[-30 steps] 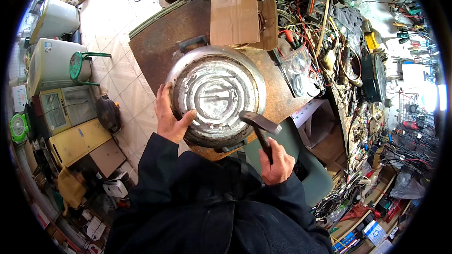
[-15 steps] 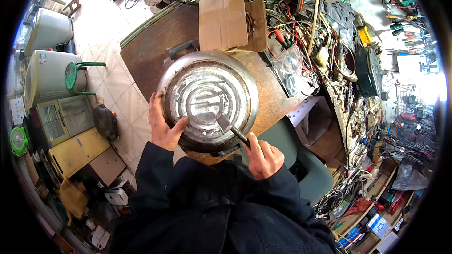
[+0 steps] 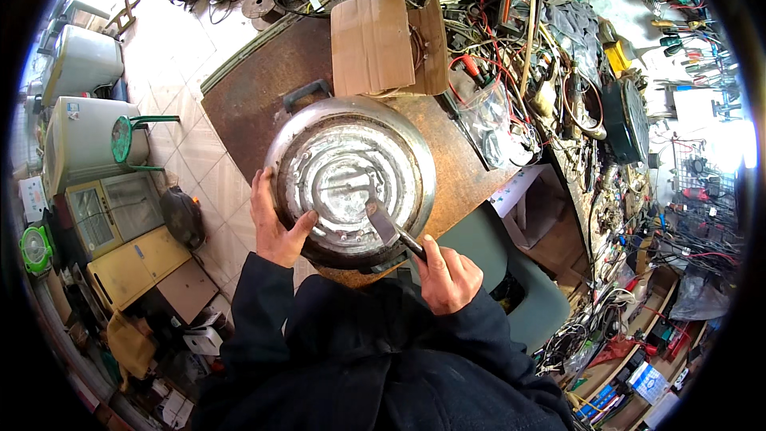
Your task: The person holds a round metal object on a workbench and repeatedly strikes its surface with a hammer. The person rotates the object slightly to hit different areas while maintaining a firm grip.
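A large round metal pan (image 3: 339, 179) lies on the brown worktable (image 3: 255, 72), showing a worn, silvery face with raised concentric ridges. Black handles stick out at its far left and near side. My left hand (image 3: 276, 227) grips the pan's left rim, fingers along the outer wall and thumb over the edge. In my right hand (image 3: 449, 278), closed around a dark handle, is a scraper (image 3: 384, 226) with a flat metal blade. The blade's tip rests on or just above the ridged face, right of centre and toward me; exact contact cannot be told.
An open cardboard box (image 3: 371, 40) stands just behind the pan. Tangled wires and tools (image 3: 550, 96) heap up along the right. A grey-green chair (image 3: 523, 295) is tucked near my right arm. At left, a green stool (image 3: 124, 140) stands on the tiled floor.
The scraper's blade has shifted slightly down toward me across the pan's face, its handle tilting a little. My left hand keeps its hold on the rim. The whole view has moved slightly.
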Demonstrator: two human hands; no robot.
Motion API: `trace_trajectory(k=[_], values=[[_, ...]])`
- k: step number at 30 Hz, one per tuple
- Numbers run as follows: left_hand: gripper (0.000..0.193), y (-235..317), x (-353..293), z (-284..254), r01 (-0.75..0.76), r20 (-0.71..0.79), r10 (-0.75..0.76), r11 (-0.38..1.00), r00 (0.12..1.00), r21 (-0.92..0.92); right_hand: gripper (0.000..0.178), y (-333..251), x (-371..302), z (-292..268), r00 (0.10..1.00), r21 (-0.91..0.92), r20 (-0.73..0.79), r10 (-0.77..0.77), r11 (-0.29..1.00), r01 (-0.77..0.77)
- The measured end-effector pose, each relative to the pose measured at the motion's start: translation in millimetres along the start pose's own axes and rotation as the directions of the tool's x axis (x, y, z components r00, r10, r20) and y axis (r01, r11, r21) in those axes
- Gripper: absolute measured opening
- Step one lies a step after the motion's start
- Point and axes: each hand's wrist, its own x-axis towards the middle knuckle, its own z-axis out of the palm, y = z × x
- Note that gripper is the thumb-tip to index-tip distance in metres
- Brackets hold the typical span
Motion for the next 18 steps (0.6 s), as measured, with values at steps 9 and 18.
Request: trace_trajectory(k=[9, 18], values=[[0.113, -4, -2, 0, -0.021, 0.012, 0.021, 1.0, 1.0, 0.007, 0.051, 3, 9, -9, 0.981, 0.008, -0.076, 0.18, 0.984, -0.18], [0.111, 10, -2, -1, 0.018, -0.023, -0.019, 0.999, 1.0, -0.033, 0.044, 24, 32, 8, 0.973, -0.012, -0.049, 0.227, 0.974, -0.227]])
